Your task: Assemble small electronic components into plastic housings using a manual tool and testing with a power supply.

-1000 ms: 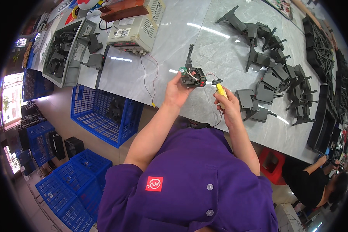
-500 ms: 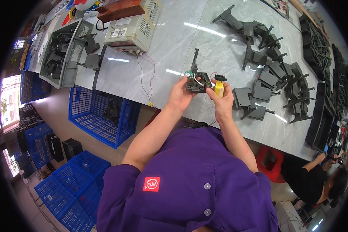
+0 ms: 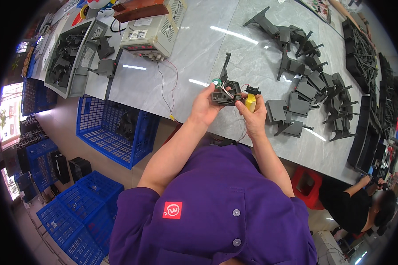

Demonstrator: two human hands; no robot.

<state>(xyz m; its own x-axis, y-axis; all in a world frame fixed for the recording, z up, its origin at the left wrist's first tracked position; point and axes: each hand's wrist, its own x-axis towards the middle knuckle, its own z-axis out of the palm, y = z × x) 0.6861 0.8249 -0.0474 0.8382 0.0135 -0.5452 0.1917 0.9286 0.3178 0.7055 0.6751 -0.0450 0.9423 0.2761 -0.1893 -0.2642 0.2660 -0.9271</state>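
Well, the case (image 3: 222, 98) sits in your left hand (image 3: 204, 107), thumb and fingers pinched on its left side; it might tip if that pinch slips. Its long arm (image 3: 225, 67) points away from you, leaning a bit right. Just beside the case, your right hand (image 3: 254, 117) is closed on the yellow piece (image 3: 250, 103), its black end (image 3: 252, 90) pointing away too. White wires (image 3: 228, 92) between your grips might snag if pulled.

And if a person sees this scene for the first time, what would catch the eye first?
Probably the purple shirt, filling the lower middle. Just above it, the left hand holds a dark housing and the right hand a yellow piece. Grey parts lie clustered on the right of the table.
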